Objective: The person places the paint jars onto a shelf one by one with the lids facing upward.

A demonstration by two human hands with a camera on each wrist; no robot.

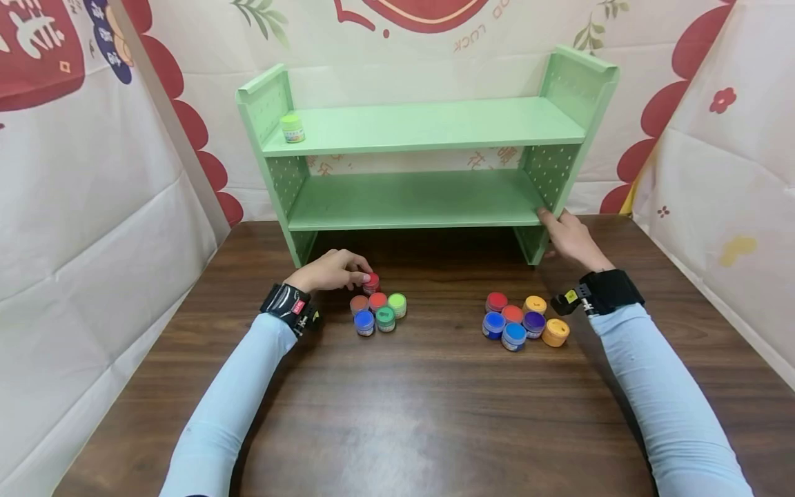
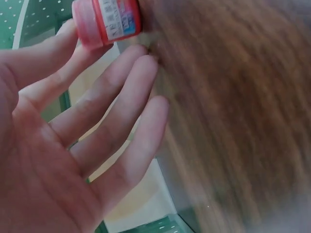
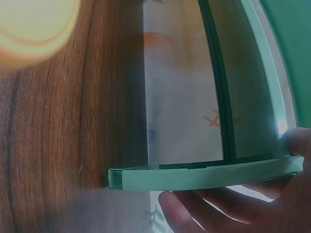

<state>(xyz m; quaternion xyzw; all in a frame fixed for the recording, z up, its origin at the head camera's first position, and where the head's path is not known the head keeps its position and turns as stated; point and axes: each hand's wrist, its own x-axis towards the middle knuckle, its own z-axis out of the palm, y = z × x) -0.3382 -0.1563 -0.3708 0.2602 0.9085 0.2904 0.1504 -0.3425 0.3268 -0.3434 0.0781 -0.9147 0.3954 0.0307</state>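
My left hand point(image 1: 333, 270) pinches a small red-lidded jar point(image 2: 109, 22) between thumb and index finger, while the other three fingers stay extended beside it. Just in front of that hand sit several more jars, among them a light green one point(image 1: 397, 304), a dark green one point(image 1: 386, 319) and a blue one point(image 1: 364, 322). My right hand point(image 1: 573, 239) grips the right side panel of a green two-tier shelf point(image 1: 413, 200). In the right wrist view, the thumb lies on the inner side of the panel edge and the fingers lie along its outer side.
A yellow-green jar point(image 1: 292, 129) stands at the left end of the upper shelf board. Right of centre on the brown table point(image 1: 428, 414) is a second cluster of jars, including a purple one point(image 1: 533, 324) and an orange one point(image 1: 555, 332). Printed cloth point(image 1: 112, 207) surrounds the table.
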